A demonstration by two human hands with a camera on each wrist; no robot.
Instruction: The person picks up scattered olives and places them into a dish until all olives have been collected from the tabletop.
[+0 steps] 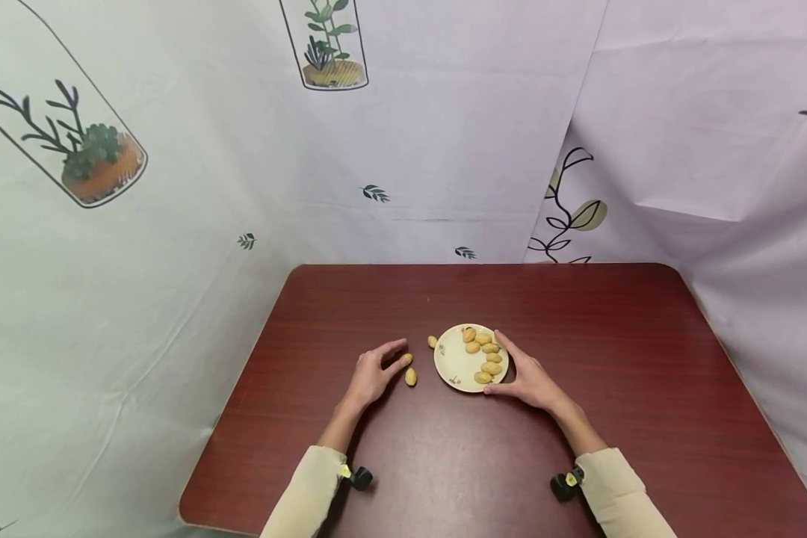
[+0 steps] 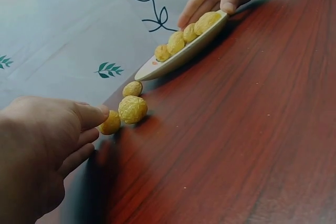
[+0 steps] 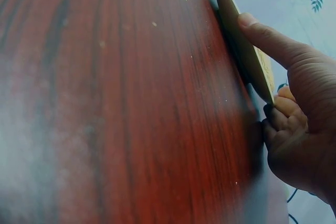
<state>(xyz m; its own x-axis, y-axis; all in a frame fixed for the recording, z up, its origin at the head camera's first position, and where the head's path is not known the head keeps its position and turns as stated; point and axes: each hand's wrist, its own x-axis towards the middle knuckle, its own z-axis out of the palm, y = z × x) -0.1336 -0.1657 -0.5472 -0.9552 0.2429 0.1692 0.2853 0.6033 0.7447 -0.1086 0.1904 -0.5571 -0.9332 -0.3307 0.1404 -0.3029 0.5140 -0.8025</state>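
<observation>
A small cream plate (image 1: 453, 366) with a floral print holds several yellow, wrinkled, nut-like oval pieces (image 1: 491, 368), mostly along its right side. My right hand (image 1: 527, 379) grips the plate's right side, thumb on the near rim and fingers round the far rim. Three more such pieces lie on the table left of the plate: one by its rim (image 1: 433, 341), one at my left thumb tip (image 1: 406, 359), one nearer to me (image 1: 411, 376). My left hand (image 1: 371, 375) reaches toward them, its index finger extended and apart from the thumb. In the left wrist view, the thumb tip overlaps a yellow piece (image 2: 111, 123).
The dark red wooden table (image 1: 619, 336) has rounded corners and stands against pale printed cloth (image 1: 444, 149) at the back and sides. A small black device (image 1: 361, 478) is strapped to the left wrist, another (image 1: 565, 486) to the right.
</observation>
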